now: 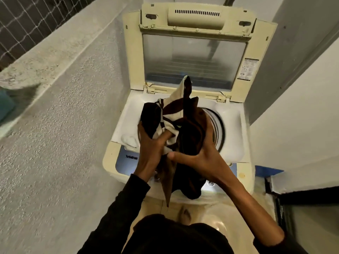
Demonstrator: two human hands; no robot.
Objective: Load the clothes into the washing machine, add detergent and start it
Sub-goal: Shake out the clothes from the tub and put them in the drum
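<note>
From the head view, both hands are gripping a bundle of clothes (176, 125) over the washer (236, 125), above its drum opening near the front edge. The left hand (152, 143) is pinching the striped cloth; the right hand (200, 154) is curling around the dark fabric. The lid (194, 57) is standing open at the back.

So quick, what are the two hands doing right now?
Left hand: grips the bundle of clothes over the open washing machine.
Right hand: holds the same bundle, fingers curled round its dark part.
</note>
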